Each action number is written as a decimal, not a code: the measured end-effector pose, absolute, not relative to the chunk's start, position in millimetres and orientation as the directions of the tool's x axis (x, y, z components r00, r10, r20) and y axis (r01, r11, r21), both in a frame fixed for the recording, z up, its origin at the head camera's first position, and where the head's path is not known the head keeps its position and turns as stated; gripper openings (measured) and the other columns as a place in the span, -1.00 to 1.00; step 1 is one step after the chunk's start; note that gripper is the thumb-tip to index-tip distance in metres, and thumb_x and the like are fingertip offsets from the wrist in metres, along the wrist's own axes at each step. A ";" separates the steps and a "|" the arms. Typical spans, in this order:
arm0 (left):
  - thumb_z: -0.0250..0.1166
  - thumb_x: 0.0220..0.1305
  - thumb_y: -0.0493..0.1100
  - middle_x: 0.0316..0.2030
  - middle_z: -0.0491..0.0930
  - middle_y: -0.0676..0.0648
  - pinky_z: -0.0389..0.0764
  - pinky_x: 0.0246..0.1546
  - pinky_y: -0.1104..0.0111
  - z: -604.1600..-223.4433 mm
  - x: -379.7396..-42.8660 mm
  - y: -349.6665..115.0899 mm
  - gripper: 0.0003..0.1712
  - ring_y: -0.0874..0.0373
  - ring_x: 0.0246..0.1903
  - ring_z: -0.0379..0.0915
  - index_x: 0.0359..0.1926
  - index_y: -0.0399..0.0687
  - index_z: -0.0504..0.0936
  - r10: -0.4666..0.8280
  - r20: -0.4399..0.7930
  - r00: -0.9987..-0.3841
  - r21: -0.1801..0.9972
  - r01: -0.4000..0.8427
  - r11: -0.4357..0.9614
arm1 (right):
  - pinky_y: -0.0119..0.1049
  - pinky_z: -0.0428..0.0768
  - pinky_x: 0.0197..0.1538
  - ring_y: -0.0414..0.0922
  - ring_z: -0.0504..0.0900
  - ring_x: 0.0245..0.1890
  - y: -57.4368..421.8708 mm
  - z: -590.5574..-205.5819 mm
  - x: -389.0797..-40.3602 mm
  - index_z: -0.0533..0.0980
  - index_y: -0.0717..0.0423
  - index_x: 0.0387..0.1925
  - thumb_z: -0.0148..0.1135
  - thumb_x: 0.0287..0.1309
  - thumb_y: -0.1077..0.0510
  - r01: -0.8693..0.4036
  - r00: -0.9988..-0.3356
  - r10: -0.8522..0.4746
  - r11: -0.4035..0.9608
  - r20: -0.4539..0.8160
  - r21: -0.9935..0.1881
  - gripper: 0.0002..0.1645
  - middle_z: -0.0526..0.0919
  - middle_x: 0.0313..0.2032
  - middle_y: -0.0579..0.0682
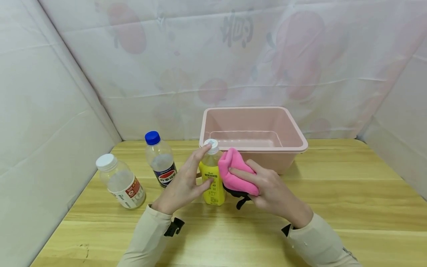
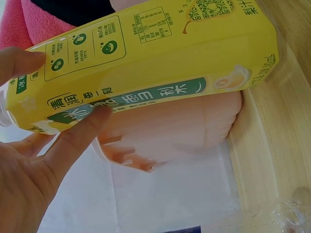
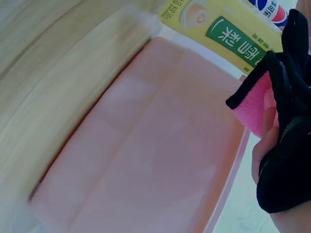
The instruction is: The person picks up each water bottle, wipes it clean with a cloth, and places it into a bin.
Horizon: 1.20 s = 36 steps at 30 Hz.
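Between thumb and fingers, my left hand [image 1: 186, 181] grips a yellow juice bottle [image 1: 213, 191] with a white cap [image 1: 211, 144]. In the left wrist view the yellow label [image 2: 146, 63] shows green panels, with fingertips pressed on its sides. A folded cloth [image 1: 238, 174], pink on one face and black on the other, is bunched in my right hand [image 1: 275, 189]. It lies right against the bottle's right side. In the right wrist view the black face of the cloth [image 3: 286, 145] covers much of that hand.
Behind the bottle stands a pink plastic bin [image 1: 255, 150]. To the left are a blue-capped cola bottle [image 1: 161, 159] and a white-capped clear bottle [image 1: 121, 183]. The wooden table [image 1: 360, 196] meets white printed curtains [image 1: 186, 74] at the back and sides.
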<state>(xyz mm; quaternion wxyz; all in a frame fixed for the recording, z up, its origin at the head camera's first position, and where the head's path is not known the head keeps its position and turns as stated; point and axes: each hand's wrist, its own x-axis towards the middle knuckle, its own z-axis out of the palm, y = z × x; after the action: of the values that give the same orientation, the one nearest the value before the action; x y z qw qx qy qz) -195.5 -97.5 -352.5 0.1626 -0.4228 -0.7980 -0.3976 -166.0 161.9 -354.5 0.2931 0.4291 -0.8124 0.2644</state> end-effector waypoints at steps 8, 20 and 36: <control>0.40 0.16 -0.49 0.41 0.20 -0.37 0.75 -0.15 0.20 -352.6 -195.7 -97.2 0.07 -0.24 0.24 0.40 0.53 -0.05 -0.02 0.546 0.605 -0.579 0.490 0.812 0.318 | -0.51 0.30 -0.58 -0.26 0.28 -0.56 163.6 -358.1 -165.8 0.66 0.02 -0.08 0.10 -0.49 0.63 -0.813 -0.539 -0.587 0.550 0.605 -0.190 -0.19 0.45 -0.33 -0.10; 0.43 0.13 -0.48 0.39 0.24 -0.36 0.71 -0.03 0.14 -351.5 -195.7 -96.1 0.07 -0.22 0.27 0.37 0.52 -0.06 0.00 0.542 0.624 -0.563 0.452 0.825 0.338 | 0.08 0.70 -0.12 0.12 0.67 -0.02 161.8 -378.0 -166.2 0.65 0.06 0.11 0.25 -0.22 0.57 -0.678 -0.729 -0.679 0.699 0.088 -0.229 -0.24 0.58 0.15 0.23; 0.43 0.15 -0.46 0.37 0.25 -0.36 0.74 -0.13 0.17 -351.3 -195.5 -97.9 0.07 -0.23 0.23 0.41 0.53 -0.04 -0.01 0.542 0.614 -0.573 0.466 0.818 0.336 | -0.39 0.47 -0.48 -0.26 0.36 -0.48 167.0 -365.0 -167.4 0.65 -0.06 -0.02 0.33 -0.24 0.58 -0.761 -0.646 -0.670 0.605 0.366 -0.236 -0.29 0.45 -0.31 -0.17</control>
<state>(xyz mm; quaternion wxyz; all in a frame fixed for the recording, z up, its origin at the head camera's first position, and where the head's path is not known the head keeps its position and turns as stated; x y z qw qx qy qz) -195.5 -97.9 -351.3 0.1780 -0.4264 -0.7978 -0.3874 -167.4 167.0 -365.0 0.1208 0.4028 -0.8876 0.1879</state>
